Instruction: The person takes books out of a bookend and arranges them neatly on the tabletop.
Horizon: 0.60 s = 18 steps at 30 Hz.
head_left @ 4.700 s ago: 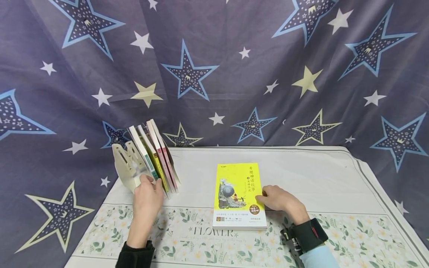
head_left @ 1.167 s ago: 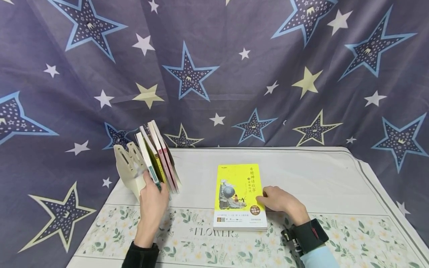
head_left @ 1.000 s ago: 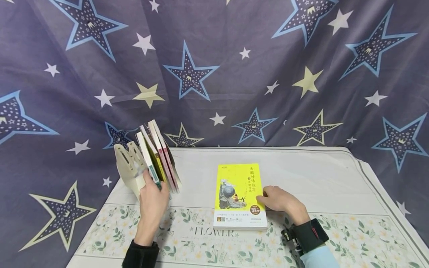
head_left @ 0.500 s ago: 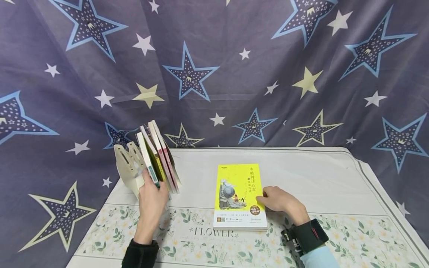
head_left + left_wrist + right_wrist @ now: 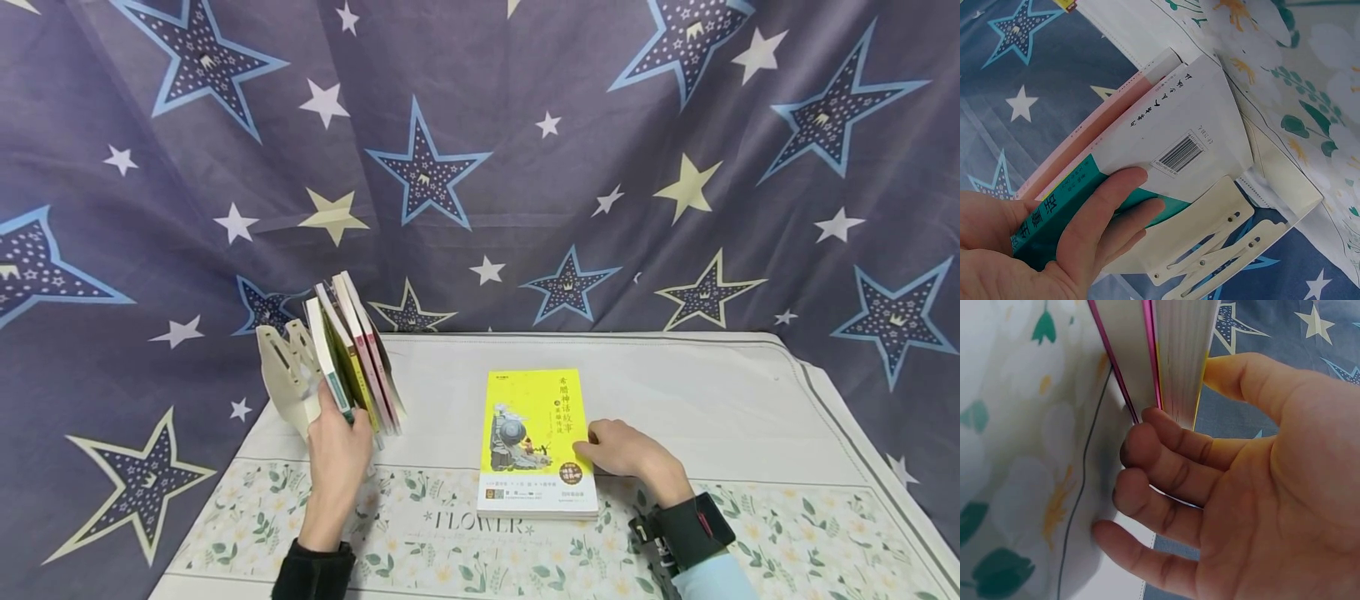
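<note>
Head view: and shifted, just slightly, since a few seconds back! Down a touch and over to the right with the left hand [image 5: 340, 450], along with the green-spined book [image 5: 326, 358], now with its top lower and closer to its neighbours. Still leaning there, between the cream bookend [image 5: 287, 383] and the pink-spined books [image 5: 367, 367]. No change across the table [image 5: 675, 400]: still at the right edge of the yellow book [image 5: 525, 433], lying flat near the middle, with the right hand [image 5: 633, 454].

Left wrist view: closed around the green spine, with fingers laid over the white back cover near the barcode [image 5: 1179, 153], parted by only the book's thickness. Hard to make out the thumb's contact.

Right wrist view: pinching now, with the thumb on the yellow cover and fingers curled in by the pink-edged book [image 5: 1124, 337] just underneath. Impossible to tell whether touching that one too.
</note>
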Motion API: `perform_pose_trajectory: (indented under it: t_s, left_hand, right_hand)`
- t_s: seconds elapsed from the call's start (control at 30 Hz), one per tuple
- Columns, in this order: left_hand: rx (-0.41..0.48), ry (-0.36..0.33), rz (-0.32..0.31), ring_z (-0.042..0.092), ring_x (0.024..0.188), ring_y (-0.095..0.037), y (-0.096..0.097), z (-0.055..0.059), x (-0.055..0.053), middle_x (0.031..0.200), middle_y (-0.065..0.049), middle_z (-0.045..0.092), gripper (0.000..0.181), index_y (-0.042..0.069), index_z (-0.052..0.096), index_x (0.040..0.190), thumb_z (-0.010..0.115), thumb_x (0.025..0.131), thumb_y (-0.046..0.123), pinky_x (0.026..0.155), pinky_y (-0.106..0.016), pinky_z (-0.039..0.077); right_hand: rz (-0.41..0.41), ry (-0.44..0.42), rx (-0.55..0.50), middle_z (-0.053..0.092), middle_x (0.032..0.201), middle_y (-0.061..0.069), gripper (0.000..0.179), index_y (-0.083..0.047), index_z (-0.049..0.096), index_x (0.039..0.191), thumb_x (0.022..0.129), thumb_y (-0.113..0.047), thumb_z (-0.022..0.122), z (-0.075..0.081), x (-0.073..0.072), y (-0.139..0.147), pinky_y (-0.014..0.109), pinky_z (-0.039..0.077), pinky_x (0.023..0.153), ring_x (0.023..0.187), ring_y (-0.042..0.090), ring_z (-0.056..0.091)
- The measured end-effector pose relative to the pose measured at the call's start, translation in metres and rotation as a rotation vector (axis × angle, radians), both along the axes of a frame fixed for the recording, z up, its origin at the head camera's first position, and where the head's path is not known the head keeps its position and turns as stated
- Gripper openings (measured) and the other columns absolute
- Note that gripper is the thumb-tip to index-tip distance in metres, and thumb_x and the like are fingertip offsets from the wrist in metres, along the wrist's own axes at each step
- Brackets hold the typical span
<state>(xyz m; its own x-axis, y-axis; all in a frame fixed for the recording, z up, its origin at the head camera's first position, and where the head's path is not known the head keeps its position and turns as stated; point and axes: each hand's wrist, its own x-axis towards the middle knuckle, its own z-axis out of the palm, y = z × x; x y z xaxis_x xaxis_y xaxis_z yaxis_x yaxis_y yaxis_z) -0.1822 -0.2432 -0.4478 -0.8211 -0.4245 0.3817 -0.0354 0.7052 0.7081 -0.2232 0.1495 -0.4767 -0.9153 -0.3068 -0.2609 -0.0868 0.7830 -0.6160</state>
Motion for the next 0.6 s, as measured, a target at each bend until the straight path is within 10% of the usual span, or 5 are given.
perform_pose_trajectory:
  t_s: [0.6]
  left_hand:
    - [-0.014, 0.022, -0.003, 0.068, 0.071, -0.044, -0.0011, 0.0001, 0.0055, 0.112, -0.044, 0.065, 0.070, 0.000, 0.021, 0.166, 0.049, 0.103, 0.008, 0.054, -0.049, 0.048]
  right_hand:
    - [0.002, -0.006, 0.004, 0.054, 0.072, 0.007, 0.020, -0.008, 0.064, 0.099, 0.102, -0.028, 0.063, -0.0003, -0.0005, 0.0001, 0.032, 0.035, 0.053, 0.058, 0.020, 0.048]
